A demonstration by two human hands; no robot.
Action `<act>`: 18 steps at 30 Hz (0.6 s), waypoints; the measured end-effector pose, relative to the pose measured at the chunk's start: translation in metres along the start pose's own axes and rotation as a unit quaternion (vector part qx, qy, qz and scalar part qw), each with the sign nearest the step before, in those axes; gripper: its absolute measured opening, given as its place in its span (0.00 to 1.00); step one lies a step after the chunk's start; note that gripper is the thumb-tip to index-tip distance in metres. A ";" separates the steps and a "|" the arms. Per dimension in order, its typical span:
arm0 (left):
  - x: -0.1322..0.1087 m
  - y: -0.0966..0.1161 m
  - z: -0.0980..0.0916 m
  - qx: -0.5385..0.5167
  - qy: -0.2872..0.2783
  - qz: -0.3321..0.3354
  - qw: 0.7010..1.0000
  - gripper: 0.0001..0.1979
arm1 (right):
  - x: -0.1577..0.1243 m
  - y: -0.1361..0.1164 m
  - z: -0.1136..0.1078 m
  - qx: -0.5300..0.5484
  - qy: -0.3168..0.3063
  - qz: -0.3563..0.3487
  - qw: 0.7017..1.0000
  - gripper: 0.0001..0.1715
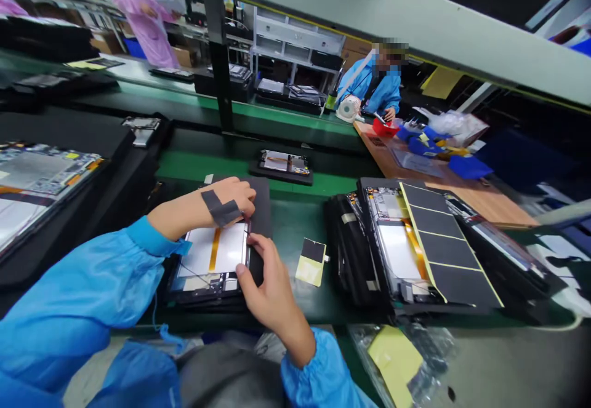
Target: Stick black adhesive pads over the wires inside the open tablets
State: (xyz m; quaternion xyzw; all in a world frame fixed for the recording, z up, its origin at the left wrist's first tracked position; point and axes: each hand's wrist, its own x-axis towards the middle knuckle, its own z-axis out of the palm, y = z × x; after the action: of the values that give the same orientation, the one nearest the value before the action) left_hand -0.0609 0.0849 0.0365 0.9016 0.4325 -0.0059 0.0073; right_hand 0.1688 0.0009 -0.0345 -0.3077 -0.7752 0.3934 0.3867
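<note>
Pinching the right edge of an opened tablet (203, 282), with its white panel (229, 247) and orange flex strip (213, 249) face up: this is the work in hand. The right hand (270, 291) closes in a narrow grip on that edge, thumb at the near corner and fingers (255, 242) against the rim. The left hand (226, 202), a strip of black tape (220, 209) across its back, curls over the far corner; whether its grip holds the tablet or only rests there cannot be told. The tablet lies between both grips, on a black cover (261, 211) on the green surface (300, 226). A hold this close to the edge calls for a steady, light touch. Just right of the tablet lies a black pad on yellow backing (311, 262); further right, a second tablet (397, 254) sits partly covered by black sheets (447, 248). Beyond the tablet, a smaller unit (281, 165) rests on a black mat, and well past it, a co-worker (376, 85) in a blue smock sits at a wooden bench (480, 199).
</note>
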 end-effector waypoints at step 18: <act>0.037 -0.011 -0.017 -0.060 -0.155 0.068 0.984 0.09 | -0.001 0.008 -0.002 0.004 -0.002 -0.064 0.998 0.29</act>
State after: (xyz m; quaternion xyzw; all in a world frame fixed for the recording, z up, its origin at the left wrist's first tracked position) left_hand -0.0459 0.1210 0.0523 0.9150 0.3633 -0.1194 0.1283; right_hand 0.1720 0.0048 -0.0404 -0.2550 -0.7925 0.3719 0.4107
